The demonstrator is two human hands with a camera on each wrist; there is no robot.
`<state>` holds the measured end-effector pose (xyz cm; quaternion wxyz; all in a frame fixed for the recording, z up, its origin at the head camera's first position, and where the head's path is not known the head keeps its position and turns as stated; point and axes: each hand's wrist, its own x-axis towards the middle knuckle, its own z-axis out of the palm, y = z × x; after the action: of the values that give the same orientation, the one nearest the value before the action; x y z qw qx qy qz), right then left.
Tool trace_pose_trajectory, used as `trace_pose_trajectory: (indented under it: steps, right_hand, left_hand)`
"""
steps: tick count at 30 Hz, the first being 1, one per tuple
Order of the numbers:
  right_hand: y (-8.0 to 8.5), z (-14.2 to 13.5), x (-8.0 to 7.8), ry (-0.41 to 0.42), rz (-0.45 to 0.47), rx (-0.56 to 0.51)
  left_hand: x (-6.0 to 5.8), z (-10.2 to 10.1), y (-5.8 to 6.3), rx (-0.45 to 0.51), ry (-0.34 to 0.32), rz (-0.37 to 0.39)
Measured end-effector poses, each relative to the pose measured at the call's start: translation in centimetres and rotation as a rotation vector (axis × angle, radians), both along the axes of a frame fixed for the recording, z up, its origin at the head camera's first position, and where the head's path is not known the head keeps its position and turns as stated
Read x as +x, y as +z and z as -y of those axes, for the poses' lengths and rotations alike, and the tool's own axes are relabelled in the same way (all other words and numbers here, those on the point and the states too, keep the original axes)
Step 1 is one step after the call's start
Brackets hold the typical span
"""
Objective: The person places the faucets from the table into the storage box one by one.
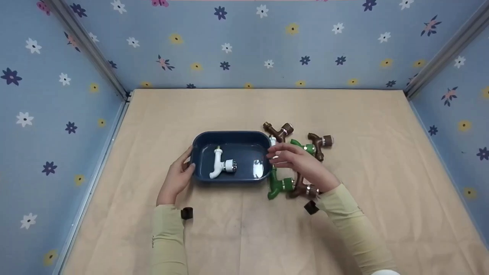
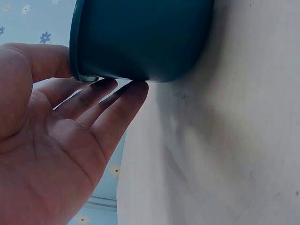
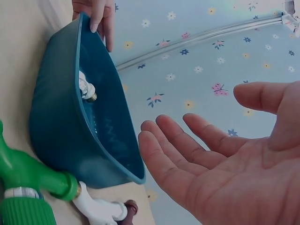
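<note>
A dark blue plastic basin [image 1: 231, 181] stands on the table with a white tap [image 1: 218, 164] lying inside it. My left hand [image 1: 177, 177] holds its left end, thumb at the rim and fingers against the outer wall; the left wrist view shows those fingertips [image 2: 139, 89] on the wall. My right hand [image 1: 301, 162] is at the opposite end, its fingers extended and slightly spread near the rim, palm bare in the right wrist view. Beneath and beside it lie a green tap [image 1: 280, 184], a brown tap [image 1: 303, 189] and a partly hidden white tap [image 3: 98, 208].
Farther right are another green tap [image 1: 308, 149] and more brown taps, one brown tap [image 1: 321, 143] lying outermost. A beige cloth [image 1: 229, 236] covers the table. Flower-patterned blue panels [image 1: 259, 49] enclose the back and both sides.
</note>
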<state>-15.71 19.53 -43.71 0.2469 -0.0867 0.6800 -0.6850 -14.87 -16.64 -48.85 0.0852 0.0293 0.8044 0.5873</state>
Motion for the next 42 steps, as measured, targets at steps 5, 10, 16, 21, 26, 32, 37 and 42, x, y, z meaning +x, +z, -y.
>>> trace_pose_trajectory:
  steps: [5,10,16,21,26,32,37,42]
  right_hand:
    - [0.3,-1.2,0.8,-0.011,-0.009,0.023]
    - [0.2,-2.4,1.6,-0.026,-0.013,0.025]
    - [-0.2,-4.1,2.8,-0.021,-0.041,0.054]
    - [-0.2,-5.5,3.3,-0.033,-0.038,0.096]
    - [-0.6,-7.5,3.8,-0.054,-0.034,0.153]
    - [-2.0,-10.4,4.0,-0.079,-0.030,0.173]
    - [-3.0,-12.6,4.2,-0.127,-0.023,0.218]
    - [-4.0,-14.3,4.5,-0.181,-0.037,0.256]
  left_hand:
    - [-0.2,0.1,-0.2,-0.004,-0.005,-0.009]
    - [-0.9,0.7,-2.3,0.000,0.006,-0.005]
    - [-1.2,1.0,-3.8,-0.010,0.008,-0.017]
    - [-0.4,0.4,-1.3,-0.002,-0.002,-0.015]
    - [-0.6,0.5,-2.0,0.019,-0.004,-0.009]
    - [-1.2,0.9,-3.8,0.006,0.008,-0.029]
    - [-1.1,0.9,-3.7,0.003,0.014,-0.038]
    - [-1.1,0.9,-3.6,-0.010,0.018,-0.044]
